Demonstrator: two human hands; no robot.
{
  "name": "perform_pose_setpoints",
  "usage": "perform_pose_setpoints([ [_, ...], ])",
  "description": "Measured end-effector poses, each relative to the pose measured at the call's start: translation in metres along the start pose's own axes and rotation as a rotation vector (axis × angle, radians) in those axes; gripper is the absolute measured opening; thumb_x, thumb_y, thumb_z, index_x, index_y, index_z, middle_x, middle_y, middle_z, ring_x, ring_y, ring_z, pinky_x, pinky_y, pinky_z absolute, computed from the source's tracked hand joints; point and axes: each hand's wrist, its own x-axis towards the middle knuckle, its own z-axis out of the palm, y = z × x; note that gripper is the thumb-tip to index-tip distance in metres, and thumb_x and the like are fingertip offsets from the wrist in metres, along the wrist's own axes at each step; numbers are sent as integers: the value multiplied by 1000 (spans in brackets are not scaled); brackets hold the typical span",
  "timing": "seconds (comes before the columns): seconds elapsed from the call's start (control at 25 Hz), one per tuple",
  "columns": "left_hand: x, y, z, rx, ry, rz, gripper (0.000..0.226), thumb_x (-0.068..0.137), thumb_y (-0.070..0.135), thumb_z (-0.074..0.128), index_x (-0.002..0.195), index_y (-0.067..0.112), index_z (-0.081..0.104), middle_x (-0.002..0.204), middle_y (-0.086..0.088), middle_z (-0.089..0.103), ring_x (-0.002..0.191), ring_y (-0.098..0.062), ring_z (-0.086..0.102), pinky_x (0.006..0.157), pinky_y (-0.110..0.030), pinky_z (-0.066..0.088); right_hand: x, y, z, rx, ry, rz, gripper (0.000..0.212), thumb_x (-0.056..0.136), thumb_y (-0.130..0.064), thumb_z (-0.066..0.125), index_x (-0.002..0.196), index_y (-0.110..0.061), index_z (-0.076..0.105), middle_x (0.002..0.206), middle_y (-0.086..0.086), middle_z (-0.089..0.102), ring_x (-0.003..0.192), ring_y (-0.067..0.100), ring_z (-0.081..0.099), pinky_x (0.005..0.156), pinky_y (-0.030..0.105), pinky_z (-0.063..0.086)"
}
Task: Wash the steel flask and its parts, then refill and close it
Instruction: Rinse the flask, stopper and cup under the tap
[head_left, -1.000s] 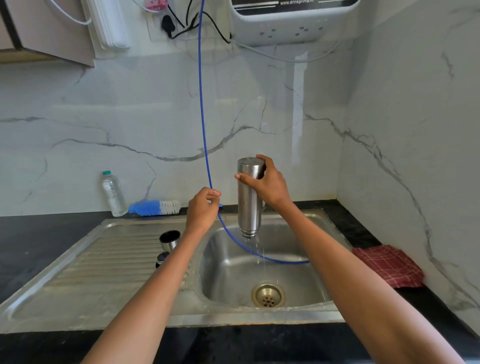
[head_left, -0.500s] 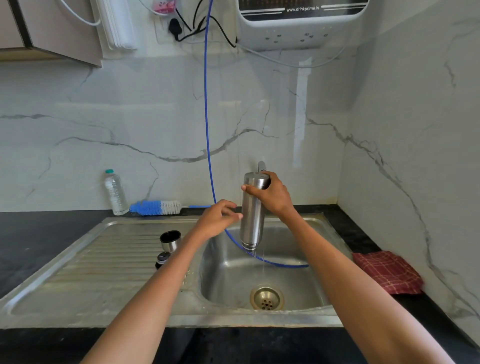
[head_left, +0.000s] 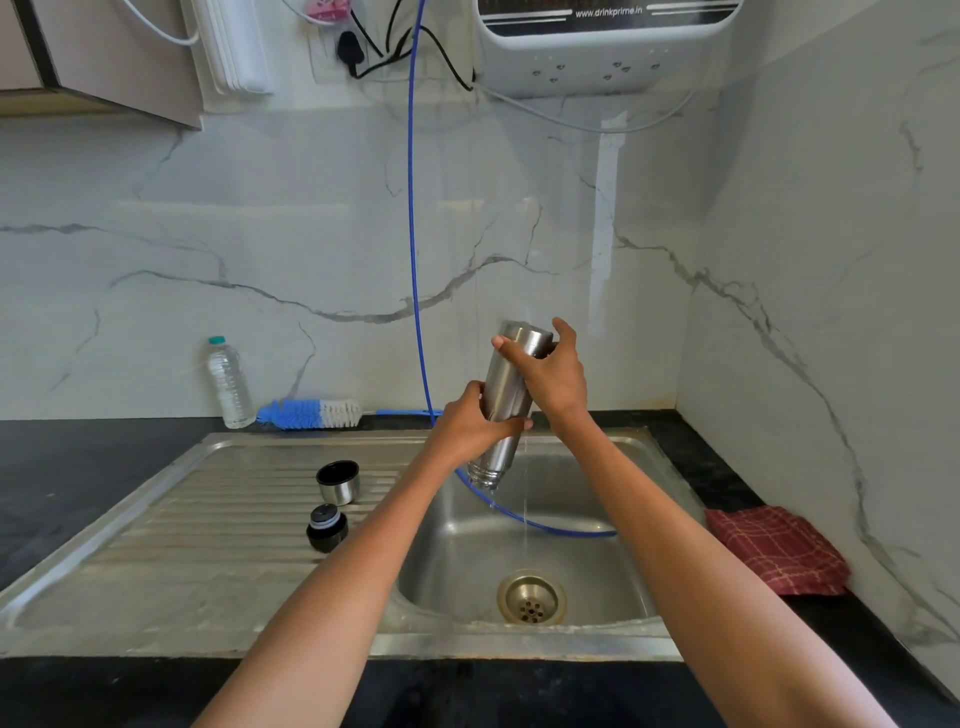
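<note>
The steel flask (head_left: 506, 395) hangs upside down over the sink basin (head_left: 587, 566), slightly tilted, with a thin stream of water falling from its mouth. My right hand (head_left: 550, 376) grips its base end at the top. My left hand (head_left: 467, 426) is wrapped round its middle. The steel cup lid (head_left: 338, 482) stands open side up on the draining board (head_left: 218, 519). The black stopper (head_left: 326, 527) sits just in front of it.
A blue tube (head_left: 413, 234) hangs from the wall purifier (head_left: 602, 47) into the basin behind the flask. A bottle brush (head_left: 311, 413) and a plastic water bottle (head_left: 228, 382) lie at the back wall. A red checked cloth (head_left: 776, 551) is on the right counter.
My left hand let go of the blue tube and moved right to grip the flask's middle. The flask has tilted slightly and the water stream has thinned.
</note>
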Motion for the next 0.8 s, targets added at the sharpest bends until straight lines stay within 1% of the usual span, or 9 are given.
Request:
perform_pose_setpoints([
  [0.04,2,2,-2,-20,32,-3,71,72,58,84,124,22,50,104,3,65,93,-16,66,74,-33,55,-1,0,0,12,-13,-14,115,68,-81,69,158,-29,19,147,6,53,126,27,59,105,51,51],
  [0.12,4,3,-8,-85,90,-3,68,75,51,84,126,21,51,109,3,65,97,-16,66,78,-32,54,-3,5,-6,41,-45,-28,100,82,-77,61,159,-28,20,143,2,55,122,21,59,106,46,48],
  [0.16,5,3,-12,-129,119,-3,67,77,48,84,128,20,51,111,4,64,100,-16,65,78,-30,52,-3,12,-10,50,-52,-22,92,86,-77,55,158,-28,23,140,1,56,119,19,59,106,44,48],
  [0.24,5,1,-20,-212,193,-1,65,79,44,84,129,20,51,112,6,63,103,-15,64,78,-27,48,-6,30,-16,21,-71,14,83,87,-80,49,152,-30,34,131,-1,61,113,20,64,102,48,52],
  [0.32,5,-5,-27,-276,285,10,67,78,45,85,130,22,51,113,8,63,103,-14,65,79,-26,50,-11,50,-17,-67,-143,52,75,87,-77,53,143,-28,46,119,-1,66,102,19,68,95,50,56],
  [0.4,4,-14,-30,-306,353,5,69,75,48,87,128,27,48,113,10,62,103,-13,65,83,-31,53,-14,69,-15,-146,-237,75,67,87,-72,59,136,-26,55,111,-3,69,98,17,68,92,50,58],
  [0.48,1,-20,-32,-302,345,-20,70,74,46,88,125,28,43,113,11,59,103,-14,64,84,-32,51,-16,84,-10,-200,-299,73,63,83,-71,62,127,-26,62,110,-3,71,99,16,69,92,47,58],
  [0.64,-8,-33,-32,-221,292,-48,71,78,46,85,134,20,48,118,7,61,103,-11,61,74,-22,45,-25,90,2,-292,-446,64,33,94,-51,64,112,-24,67,103,-1,72,90,17,68,84,41,59],
  [0.8,-7,-38,-36,-239,349,-61,68,82,44,82,136,20,47,114,8,59,98,-11,60,69,-18,42,-28,89,10,-281,-473,44,28,96,-49,63,110,-24,66,99,-2,72,90,15,67,87,42,59],
])
